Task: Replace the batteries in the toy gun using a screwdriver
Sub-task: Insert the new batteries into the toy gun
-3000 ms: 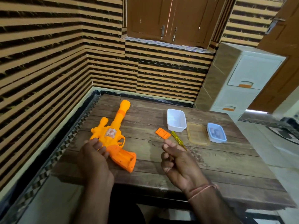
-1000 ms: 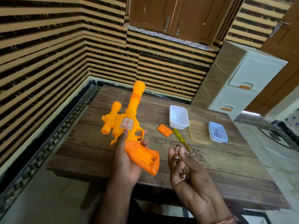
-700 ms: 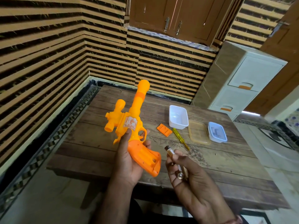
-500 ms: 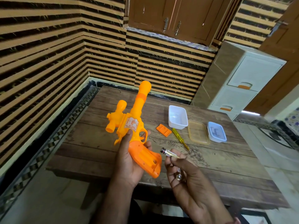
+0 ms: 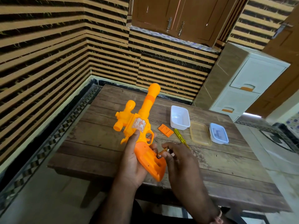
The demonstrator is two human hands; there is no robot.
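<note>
My left hand (image 5: 131,160) grips the orange toy gun (image 5: 140,122) by its handle and holds it above the wooden table (image 5: 100,139), barrel pointing away from me. My right hand (image 5: 178,160) pinches a small battery (image 5: 162,153) whose end touches the open slot in the gun's handle. A second battery in that hand is mostly hidden by my fingers. The orange battery cover (image 5: 165,130) and the yellow screwdriver (image 5: 180,137) lie on the table just beyond my right hand.
A white open tub (image 5: 179,117), a clear yellowish lid (image 5: 200,132) and a blue-rimmed tub (image 5: 218,133) with small items stand in a row at the back right. A white drawer unit (image 5: 246,81) stands behind the table. Striped walls close in at left and back.
My left hand lifted the gun off the table and tilted its handle toward me. My right hand turned a battery out of its palm and brought it against the handle's slot.
</note>
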